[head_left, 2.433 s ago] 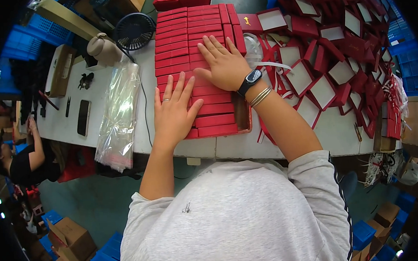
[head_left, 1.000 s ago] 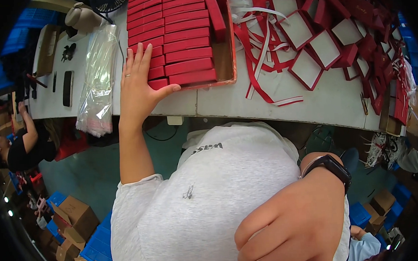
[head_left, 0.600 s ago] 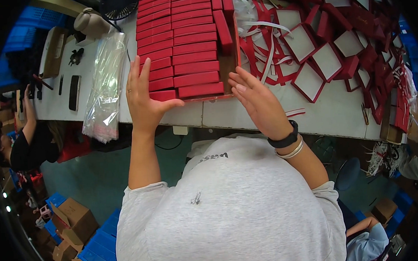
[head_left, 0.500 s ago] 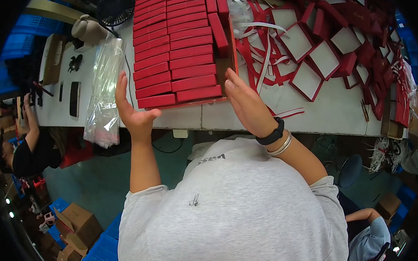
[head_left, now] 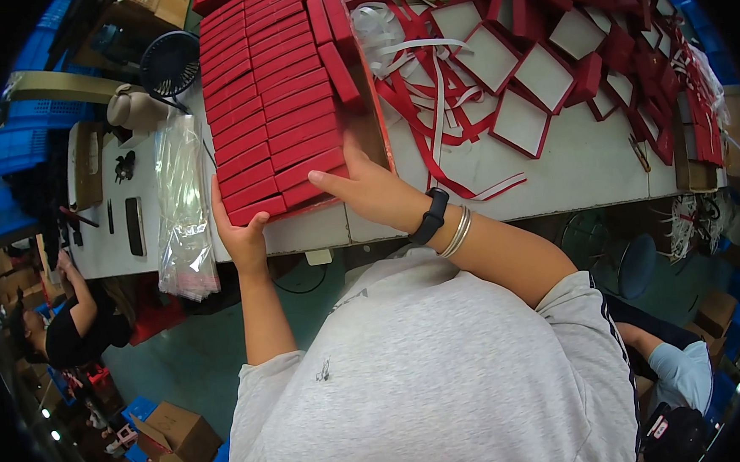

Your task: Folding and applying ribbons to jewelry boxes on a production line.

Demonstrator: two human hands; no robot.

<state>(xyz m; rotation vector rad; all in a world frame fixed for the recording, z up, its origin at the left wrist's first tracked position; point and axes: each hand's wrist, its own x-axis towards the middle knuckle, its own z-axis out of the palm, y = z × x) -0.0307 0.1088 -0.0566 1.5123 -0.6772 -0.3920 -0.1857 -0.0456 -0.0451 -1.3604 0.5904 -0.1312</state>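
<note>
Rows of slim red boxes (head_left: 294, 92) are packed upright in a shallow carton (head_left: 371, 136), which sits slanted on the white table. My left hand (head_left: 239, 239) wraps the carton's near left corner, fingers along the side and thumb at the front. At the near right end of the rows, my right hand (head_left: 376, 188) has its thumb over the top of the red boxes. Its fingers reach down into the gap beside them, their tips partly hidden. One box (head_left: 339, 74) leans askew in the right-hand column.
Right of the carton lie red and white ribbons (head_left: 439, 117) and a heap of open red boxes with white insides (head_left: 520, 123). Clear plastic bags (head_left: 184, 208), a phone (head_left: 135, 227) and a small fan (head_left: 170, 64) are on the left. A co-worker (head_left: 83, 320) is at far left.
Both hands have come from being held apart beside the carton to touching it and its boxes. The carton now sits slanted and nearer to me; the view has shifted too.
</note>
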